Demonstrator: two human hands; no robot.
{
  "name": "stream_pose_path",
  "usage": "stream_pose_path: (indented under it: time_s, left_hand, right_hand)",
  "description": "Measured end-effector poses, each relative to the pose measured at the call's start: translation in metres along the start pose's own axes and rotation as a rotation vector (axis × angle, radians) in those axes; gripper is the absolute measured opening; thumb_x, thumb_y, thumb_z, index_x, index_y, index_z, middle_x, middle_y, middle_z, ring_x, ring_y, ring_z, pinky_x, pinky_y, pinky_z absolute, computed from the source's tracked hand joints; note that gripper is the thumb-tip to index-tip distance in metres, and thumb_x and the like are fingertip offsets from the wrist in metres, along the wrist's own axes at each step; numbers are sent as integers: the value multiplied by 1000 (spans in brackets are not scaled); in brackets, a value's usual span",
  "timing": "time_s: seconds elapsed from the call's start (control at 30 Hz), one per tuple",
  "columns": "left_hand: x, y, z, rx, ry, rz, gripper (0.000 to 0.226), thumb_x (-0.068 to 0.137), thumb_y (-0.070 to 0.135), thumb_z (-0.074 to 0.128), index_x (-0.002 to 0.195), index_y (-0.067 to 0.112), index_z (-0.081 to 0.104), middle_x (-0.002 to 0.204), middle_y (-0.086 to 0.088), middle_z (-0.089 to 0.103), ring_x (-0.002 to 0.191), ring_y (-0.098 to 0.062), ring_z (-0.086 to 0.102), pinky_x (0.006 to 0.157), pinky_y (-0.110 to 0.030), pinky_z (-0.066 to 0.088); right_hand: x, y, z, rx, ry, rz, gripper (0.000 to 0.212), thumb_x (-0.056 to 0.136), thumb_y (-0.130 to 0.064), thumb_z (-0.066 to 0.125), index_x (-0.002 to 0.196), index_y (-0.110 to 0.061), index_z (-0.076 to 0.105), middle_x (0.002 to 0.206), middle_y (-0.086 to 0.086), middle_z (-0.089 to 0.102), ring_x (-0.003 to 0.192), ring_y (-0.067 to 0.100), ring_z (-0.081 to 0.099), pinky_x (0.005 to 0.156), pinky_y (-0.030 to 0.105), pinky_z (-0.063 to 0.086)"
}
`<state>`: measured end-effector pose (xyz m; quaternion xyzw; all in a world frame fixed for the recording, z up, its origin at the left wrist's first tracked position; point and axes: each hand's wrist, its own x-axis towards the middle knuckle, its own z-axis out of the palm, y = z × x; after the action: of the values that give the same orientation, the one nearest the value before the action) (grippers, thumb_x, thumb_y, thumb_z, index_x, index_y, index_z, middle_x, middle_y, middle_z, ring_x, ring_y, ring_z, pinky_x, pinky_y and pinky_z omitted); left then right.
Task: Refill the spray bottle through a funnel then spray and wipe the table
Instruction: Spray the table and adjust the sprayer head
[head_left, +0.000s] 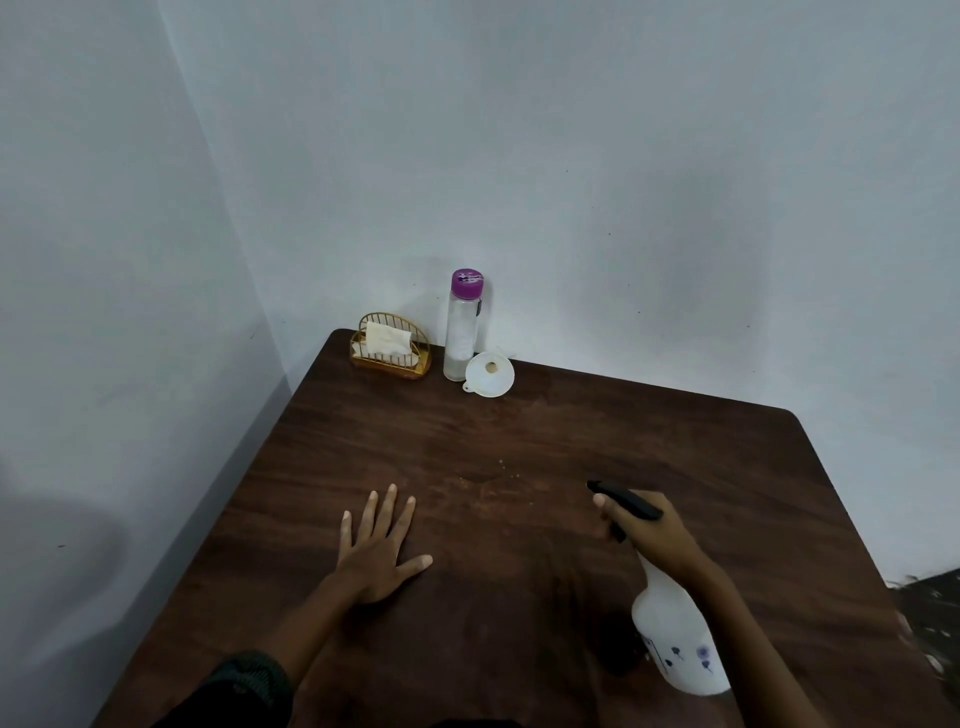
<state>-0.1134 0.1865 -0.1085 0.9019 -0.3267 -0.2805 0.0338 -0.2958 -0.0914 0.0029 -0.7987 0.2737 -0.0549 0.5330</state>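
My right hand (657, 535) grips the neck of a white spray bottle (675, 634) with a black spray head, held tilted above the dark wooden table (519, 597), its nozzle pointing left toward the table's middle. My left hand (376, 548) lies flat on the tabletop with fingers spread, holding nothing. A white funnel (489, 374) lies on its side at the far edge, beside a tall clear bottle (462, 327) with a purple cap. A gold wire holder with white tissues (390, 345) stands at the far left corner.
Pale walls meet behind the table's far left corner. A few small crumbs (509, 470) lie on the wood between my hands and the funnel. Dark floor shows past the table's right edge.
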Motion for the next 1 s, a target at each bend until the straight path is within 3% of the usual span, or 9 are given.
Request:
stream_pose_path:
  time_s: [0.1, 0.23, 0.33, 0.4, 0.47, 0.53, 0.63, 0.83, 1.0]
  left_hand:
    - [1, -2, 1, -7, 6, 15, 122, 45, 95, -3, 145, 27, -23, 145, 3, -41, 139, -22, -33, 111, -53, -16]
    - [2, -4, 2, -22, 7, 27, 129, 36, 96, -12, 145, 27, -23, 144, 3, -42, 138, -21, -34, 111, -54, -17]
    - [3, -2, 1, -18, 5, 16, 123, 46, 95, 0, 145, 26, -23, 146, 2, -41, 138, -22, -34, 111, -53, -17]
    - [1, -1, 1, -3, 2, 7, 107, 65, 86, 14, 146, 27, -22, 149, 1, -38, 139, -22, -33, 112, -53, -16]
    - [0, -1, 1, 0, 0, 7, 108, 63, 86, 11, 146, 26, -23, 147, 2, -40, 139, -22, -32, 112, -53, -16]
    - [0, -1, 0, 5, -4, 7, 116, 54, 92, 5, 145, 26, -24, 144, 4, -42, 139, -22, -33, 112, -53, -17]
    - [-1, -1, 1, 2, 2, 6, 98, 77, 81, 22, 146, 27, -22, 149, 2, -39, 139, -22, -33, 112, -53, -17]
    - [-2, 0, 1, 7, 10, 4, 90, 87, 71, 30, 146, 26, -22, 151, 0, -37, 139, -22, -33, 112, -53, -17]
    - [-2, 1, -1, 2, -1, 3, 105, 70, 87, 17, 146, 26, -22, 147, 3, -40, 139, -22, -32, 112, -53, -17]
  right_hand:
    - [-1, -2, -3, 25, -6, -13, 16, 90, -17, 60, 84, -5, 68, 69, 11, 69, 67, 25, 66, 64, 34, 51]
    - [-2, -2, 1, 83, 147, 54, 29, 86, -25, 65, 68, -3, 62, 51, 5, 54, 47, 16, 51, 49, 30, 42]
    - [-3, -6, -2, 112, 101, 56, 29, 87, -24, 63, 70, -1, 64, 53, 5, 58, 50, 19, 55, 50, 27, 45]
    - [-6, -11, -6, 173, -4, 39, 26, 90, -20, 59, 82, 3, 67, 69, 14, 69, 64, 27, 65, 60, 28, 53]
    - [-9, -13, -8, 225, -42, 31, 26, 91, -19, 56, 89, 5, 66, 77, 19, 71, 70, 31, 68, 64, 33, 54]
    - [-9, -11, -6, 246, 7, 47, 32, 90, -23, 58, 82, 7, 64, 63, 19, 64, 57, 29, 61, 57, 33, 50]
    - [-8, -10, -1, 253, 63, 76, 36, 89, -26, 60, 73, 7, 62, 51, 13, 51, 45, 22, 48, 46, 30, 43]
    - [-10, -17, -7, 244, -165, 79, 30, 93, -23, 54, 95, 5, 64, 85, 22, 71, 73, 36, 67, 40, 25, 46]
    - [-7, -14, -1, 223, -95, 75, 43, 81, -35, 61, 78, 7, 62, 55, 15, 54, 49, 25, 49, 47, 29, 41]
